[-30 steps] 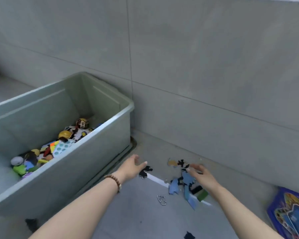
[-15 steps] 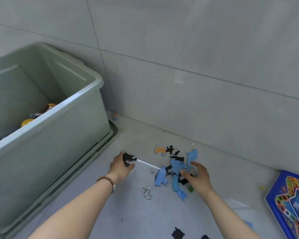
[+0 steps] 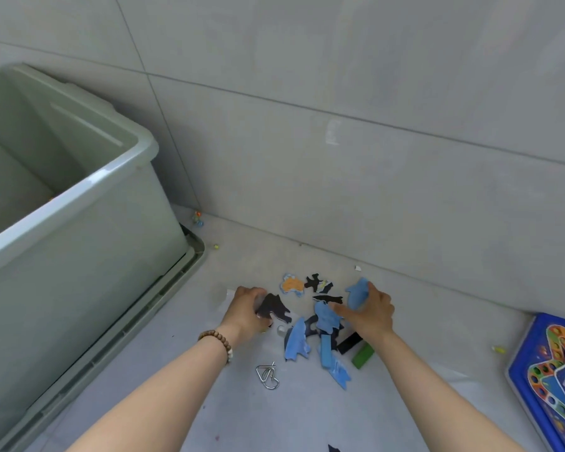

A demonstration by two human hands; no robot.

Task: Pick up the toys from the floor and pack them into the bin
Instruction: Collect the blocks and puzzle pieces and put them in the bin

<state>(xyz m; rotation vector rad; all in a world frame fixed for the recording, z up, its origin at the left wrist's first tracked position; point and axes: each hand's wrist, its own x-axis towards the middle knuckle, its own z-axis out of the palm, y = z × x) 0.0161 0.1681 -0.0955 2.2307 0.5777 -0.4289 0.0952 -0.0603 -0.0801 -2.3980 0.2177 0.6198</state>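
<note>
A heap of flat blue and black puzzle pieces point(image 3: 323, 334) lies on the grey floor by the wall. My left hand point(image 3: 247, 309) grips a black puzzle piece point(image 3: 274, 308) at the heap's left edge. My right hand point(image 3: 371, 313) rests on the heap's right side, its fingers curled round a blue piece point(image 3: 356, 293). An orange piece point(image 3: 292, 284) lies just beyond the hands. The pale green bin point(image 3: 79, 203) stands to the left, its contents almost out of sight.
A metal wire puzzle point(image 3: 268, 376) lies in front of the heap and a green block point(image 3: 362, 354) at its right. A blue board game box point(image 3: 552, 373) sits at the far right. Small marbles point(image 3: 198, 218) lie in the corner behind the bin. The tiled wall is close ahead.
The view swung down and right, away from the bin's inside. My left hand took hold of the black piece; my right hand reached further onto the heap and closed on a blue piece.
</note>
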